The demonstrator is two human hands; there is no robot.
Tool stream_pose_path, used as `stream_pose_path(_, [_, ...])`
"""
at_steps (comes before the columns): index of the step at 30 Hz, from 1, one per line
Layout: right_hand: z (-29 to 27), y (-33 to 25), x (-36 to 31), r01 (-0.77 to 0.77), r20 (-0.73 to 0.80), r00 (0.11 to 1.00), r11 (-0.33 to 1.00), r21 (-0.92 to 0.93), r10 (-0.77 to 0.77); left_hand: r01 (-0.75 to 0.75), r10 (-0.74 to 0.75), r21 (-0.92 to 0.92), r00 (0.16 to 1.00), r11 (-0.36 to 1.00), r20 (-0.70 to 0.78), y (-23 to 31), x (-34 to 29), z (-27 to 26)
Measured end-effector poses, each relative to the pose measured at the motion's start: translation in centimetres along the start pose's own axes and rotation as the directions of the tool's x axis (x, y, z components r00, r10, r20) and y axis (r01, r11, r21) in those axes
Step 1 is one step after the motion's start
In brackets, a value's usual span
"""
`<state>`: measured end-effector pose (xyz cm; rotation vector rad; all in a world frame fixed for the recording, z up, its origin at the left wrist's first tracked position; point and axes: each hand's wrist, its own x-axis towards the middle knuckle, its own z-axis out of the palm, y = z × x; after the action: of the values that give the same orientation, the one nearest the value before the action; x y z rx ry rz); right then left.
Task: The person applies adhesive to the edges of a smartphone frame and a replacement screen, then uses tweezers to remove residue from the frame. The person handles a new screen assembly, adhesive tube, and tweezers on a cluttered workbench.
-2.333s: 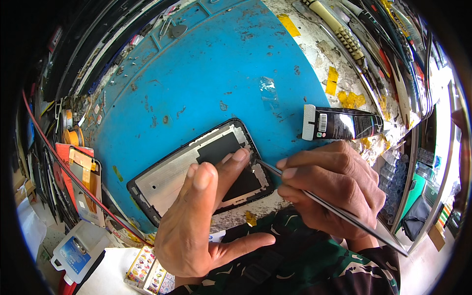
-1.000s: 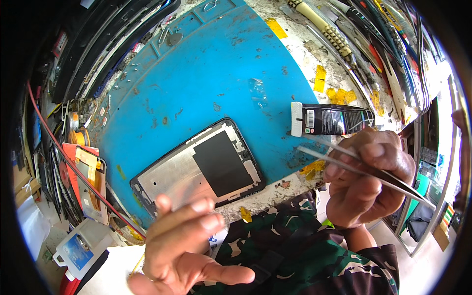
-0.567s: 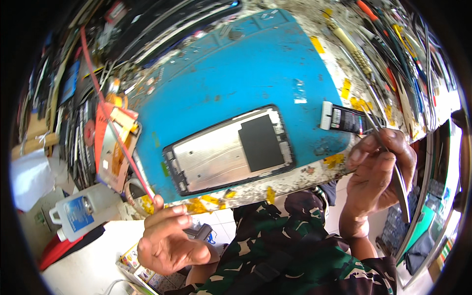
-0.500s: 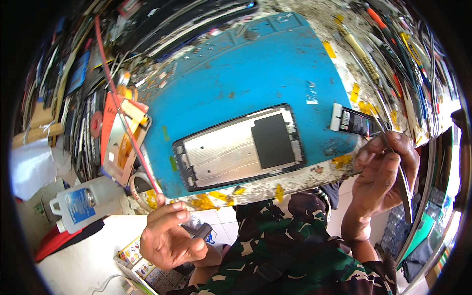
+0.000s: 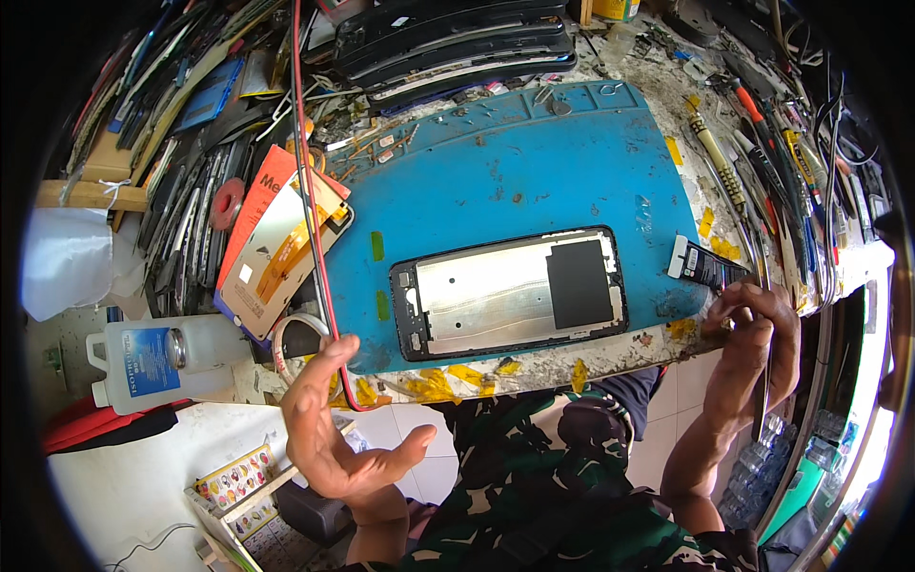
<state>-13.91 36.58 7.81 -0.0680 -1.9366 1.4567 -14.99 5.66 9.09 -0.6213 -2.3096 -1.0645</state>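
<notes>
My left hand [image 5: 343,443] is open, thumb and fingers spread with nothing in them, just off the near left edge of the bench. Its fingertips are close to a red and black cable [image 5: 317,238] hanging across the left side. My right hand [image 5: 753,357] is closed around slim metal tweezers [image 5: 760,405], off the near right corner. Between the hands, a phone frame [image 5: 496,297] with a silvery plate and a black rectangle lies on the blue mat [image 5: 477,181]. A black tube [image 5: 707,267] with a white end rests beside my right hand.
Loose phone parts and an orange card [image 5: 255,214] lie left of the mat. A tape roll [image 5: 286,348] and a white jug [image 5: 143,367] are nearer. Black panels [image 5: 457,48] are stacked behind. Several tools, including an orange-handled one [image 5: 748,103], crowd the right.
The view has shifted, so the mat and phone frame appear farther right. My left hand has opened wider, its fingers pointing more upward. My right hand keeps hold of the tweezers, now turned more upright.
</notes>
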Motion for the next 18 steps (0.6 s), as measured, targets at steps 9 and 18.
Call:
stream_pose_path(9, [-2.6, 0.7, 0.6, 0.06, -0.038, 0.997, 0.979, -0.197, -0.068, -0.043, 0.062, -0.115, 0.984, 0.992, 0.165, -0.6, -2.5, -2.6])
stream_pose_path(18, [-2.4, 1.6, 1.4, 0.109, -0.023, 0.993, 0.981, -0.162, -0.114, -0.021, 0.019, 0.078, 0.999, 0.997, 0.036, -2.1, -5.1, -1.0])
